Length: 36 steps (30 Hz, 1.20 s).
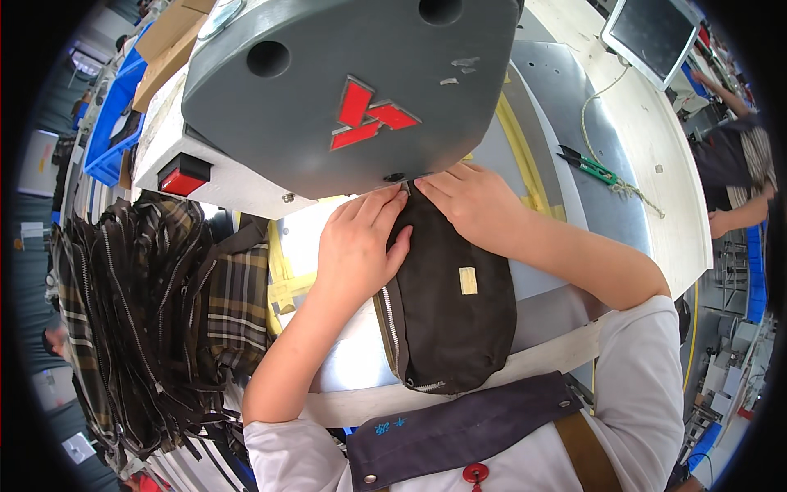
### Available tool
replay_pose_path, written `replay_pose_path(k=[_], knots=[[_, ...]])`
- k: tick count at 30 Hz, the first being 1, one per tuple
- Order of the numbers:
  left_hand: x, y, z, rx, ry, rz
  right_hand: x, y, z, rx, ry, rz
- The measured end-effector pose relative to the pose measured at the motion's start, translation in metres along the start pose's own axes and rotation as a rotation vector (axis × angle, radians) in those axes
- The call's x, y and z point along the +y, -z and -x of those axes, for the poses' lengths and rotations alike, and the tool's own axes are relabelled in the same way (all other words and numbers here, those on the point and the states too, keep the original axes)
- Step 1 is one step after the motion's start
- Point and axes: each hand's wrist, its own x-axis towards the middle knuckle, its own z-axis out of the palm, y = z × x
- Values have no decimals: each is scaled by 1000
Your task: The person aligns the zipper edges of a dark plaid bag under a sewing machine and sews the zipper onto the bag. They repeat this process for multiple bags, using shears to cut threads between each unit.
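A black fabric pouch point(459, 328) lies lengthwise toward me, its far end under the grey head of a sewing machine point(320, 107). A silver zipper point(390, 324) runs down its left side, and a small pale label point(468, 280) sits on its upper face. My left hand point(354, 244) holds the far left edge of the pouch, fingers close together and thumb resting on the cloth. From the right, my right hand point(475, 205) grips the far end with bent fingers. Both sets of fingertips are close beneath the machine head, which hides the needle area.
A thick pile of dark and plaid zippered fabric pieces point(156, 312) hangs at the left. Green-handled thread snips point(592, 168) tied to a cord lie at the right. A small screen point(653, 37) stands far right; a blue bin point(111, 123) is far left. Another person point(738, 164) is beyond the table.
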Motion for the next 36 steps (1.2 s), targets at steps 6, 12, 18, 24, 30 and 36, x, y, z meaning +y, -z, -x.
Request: replay_pose_path(k=[6,12,18,24,30,36], knots=[[-1,1,-2,-9,2,10,2,-1,0,0,5,3],[-2,1,-4,-22,27,15,4,0,-2,-13,1,21],[-2,1,-1,-6,10,22,0,0,1,-3,-7,2],[-11,-1,-8,1,19,-17,8,-2,-7,16,-41,-19],[-12,-2,-11,-64,81,-21,12,3,-8,-53,-43,-18],[-6,-5,-9,5,37,-37,10,3,-3,-20,-25,-5]])
